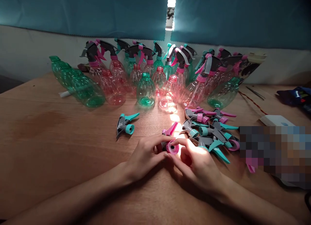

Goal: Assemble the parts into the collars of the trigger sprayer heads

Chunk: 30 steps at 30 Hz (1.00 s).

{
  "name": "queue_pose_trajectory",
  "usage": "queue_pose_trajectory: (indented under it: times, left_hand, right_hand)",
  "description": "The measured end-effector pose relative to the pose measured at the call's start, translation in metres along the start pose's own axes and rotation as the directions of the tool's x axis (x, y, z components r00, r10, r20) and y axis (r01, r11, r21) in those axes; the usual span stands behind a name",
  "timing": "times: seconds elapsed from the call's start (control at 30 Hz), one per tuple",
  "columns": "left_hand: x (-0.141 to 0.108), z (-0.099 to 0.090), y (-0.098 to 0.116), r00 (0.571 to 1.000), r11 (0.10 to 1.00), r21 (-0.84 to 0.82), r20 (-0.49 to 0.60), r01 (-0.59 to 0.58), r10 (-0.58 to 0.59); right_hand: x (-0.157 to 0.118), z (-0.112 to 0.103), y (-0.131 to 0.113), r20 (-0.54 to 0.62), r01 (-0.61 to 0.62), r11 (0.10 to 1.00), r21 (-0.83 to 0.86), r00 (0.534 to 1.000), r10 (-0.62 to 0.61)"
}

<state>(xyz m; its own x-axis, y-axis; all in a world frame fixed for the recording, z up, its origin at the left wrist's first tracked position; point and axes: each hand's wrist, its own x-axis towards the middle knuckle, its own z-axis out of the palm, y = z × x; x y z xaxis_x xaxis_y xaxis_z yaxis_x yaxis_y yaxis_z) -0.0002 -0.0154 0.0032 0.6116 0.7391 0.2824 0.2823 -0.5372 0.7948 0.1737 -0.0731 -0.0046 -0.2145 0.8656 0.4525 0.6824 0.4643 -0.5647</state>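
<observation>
A grey trigger spray head [173, 148] with a pink collar and pink trigger is between my two hands, near the middle of the table. My left hand [146, 156] pinches it from the left, thumb and forefinger at its collar. From the right, the thumb and forefinger of my right hand [198, 160] also close on the pink collar, whose open underside faces me. Left of it lies a loose spray head [126, 126] with a teal collar and trigger. Beside my right hand is a pile of spray heads [213, 133], teal and pink.
Behind my hands stand several clear bottles, among them a green open one [145, 93] and a pink open one [168, 95]. Many carry sprayers. Green bottles [88, 90] lean at the left. A white box [279, 120] and a blurred-out patch are at the right.
</observation>
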Motion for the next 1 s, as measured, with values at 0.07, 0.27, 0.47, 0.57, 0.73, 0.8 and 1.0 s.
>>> queue_pose_trajectory:
  times: [0.07, 0.27, 0.47, 0.57, 0.73, 0.8, 1.0]
  left_hand:
    - [0.0003, -0.0007, 0.0006, 1.0, 1.0, 0.005, 0.0, -0.01, 0.01]
    - [0.0, -0.0006, 0.0021, 0.999, 1.0, -0.004, 0.039, -0.013, 0.013]
    - [-0.0027, 0.0004, -0.0013, 0.997, 1.0, 0.017, 0.071, -0.024, 0.023]
    - [-0.0046, 0.0015, -0.004, 0.992, 0.997, 0.019, 0.1, -0.079, 0.077]
    - [-0.0031, 0.0018, -0.0024, 0.988, 0.996, 0.006, 0.122, -0.093, 0.091]
    - [-0.0018, 0.0014, -0.0009, 0.988, 0.997, 0.008, 0.133, -0.079, 0.077]
    - [-0.0038, 0.0017, -0.0016, 0.989, 0.992, 0.014, 0.089, -0.122, 0.12]
  right_hand:
    - [0.0021, -0.0029, 0.0002, 0.015, 0.016, 0.999, -0.041, 1.0, -0.016]
    - [0.0054, -0.007, 0.0005, 0.124, -0.073, 0.996, 0.043, 0.99, 0.067]
    - [0.0054, -0.0074, 0.0018, 0.13, 0.006, 0.999, 0.046, 0.991, -0.012]
    - [0.0059, -0.008, 0.0007, 0.087, 0.116, 0.992, -0.044, 0.99, -0.112]
    - [0.0067, -0.0068, 0.0042, 0.069, 0.2, 0.973, -0.118, 0.979, -0.193]
    - [0.0071, -0.0064, 0.0064, 0.071, 0.205, 0.975, -0.09, 0.977, -0.199]
    - [0.0097, -0.0052, 0.006, 0.111, 0.181, 0.982, 0.051, 0.976, -0.185]
